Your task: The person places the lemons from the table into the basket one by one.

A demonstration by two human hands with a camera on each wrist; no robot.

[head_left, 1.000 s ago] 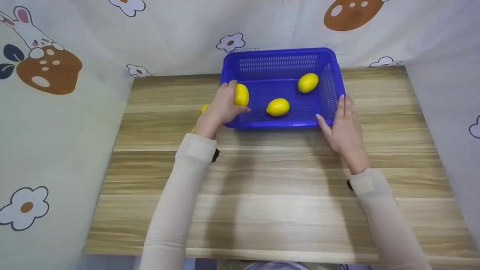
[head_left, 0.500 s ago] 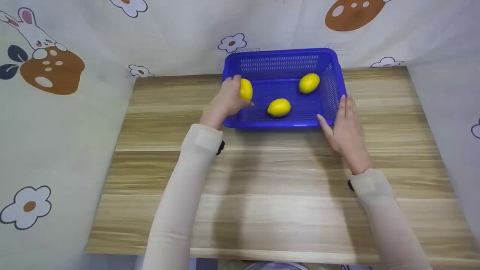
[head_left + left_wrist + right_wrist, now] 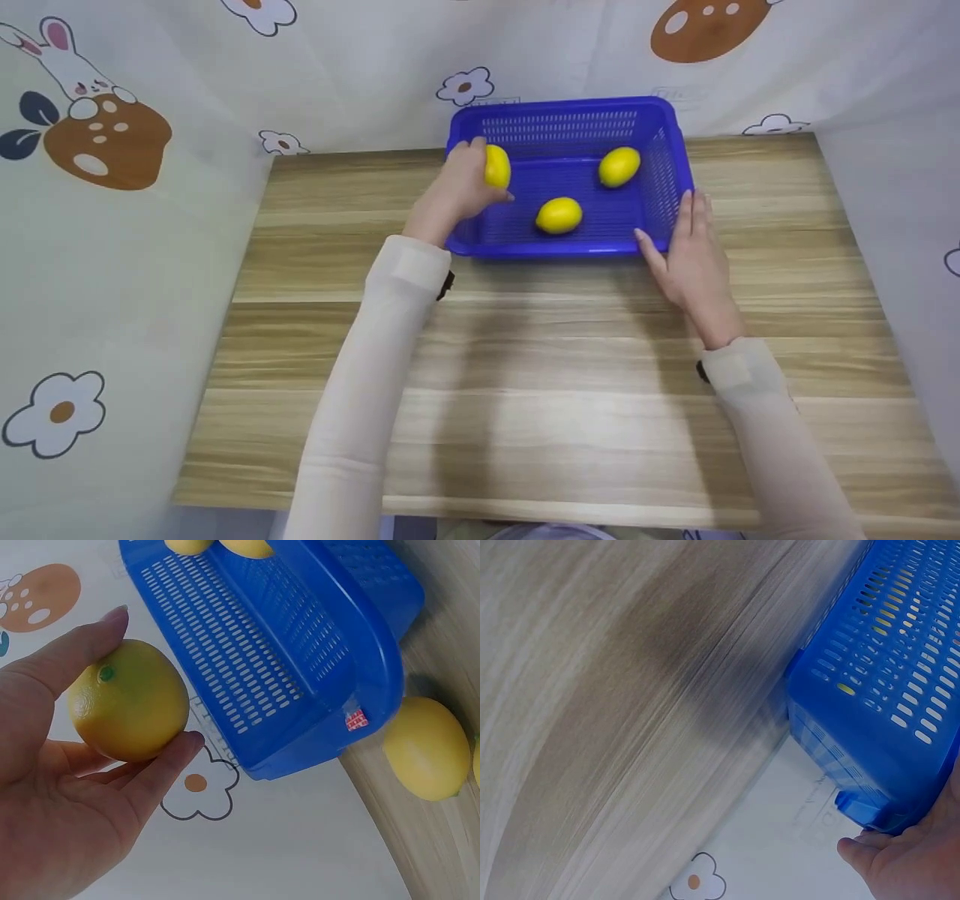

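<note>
My left hand (image 3: pixel 461 180) holds a yellow lemon (image 3: pixel 497 166) over the left end of a blue plastic basket (image 3: pixel 555 250). In the left wrist view, thumb and fingertips grip this lemon (image 3: pixel 131 701), and a small green spot shows on its end. Two more lemons lie on the basket floor: one near the front middle (image 3: pixel 559 216), the other towards the back right (image 3: pixel 619 166). At the basket's front right corner rests my right hand (image 3: pixel 697 262), its fingers straight along the side wall and its thumb at the front rim.
Outside the basket's left end, a lemon (image 3: pixel 427 748) lies on the wooden table (image 3: pixel 570 360), with part of another (image 3: pixel 477 761) at the view's edge. The head view hides them behind my left arm. A patterned curtain (image 3: pixel 360 67) hangs right behind the basket.
My left hand has carried its lemon up and slightly right, further over the basket. My right hand and the two lemons in the basket have stayed in place.
</note>
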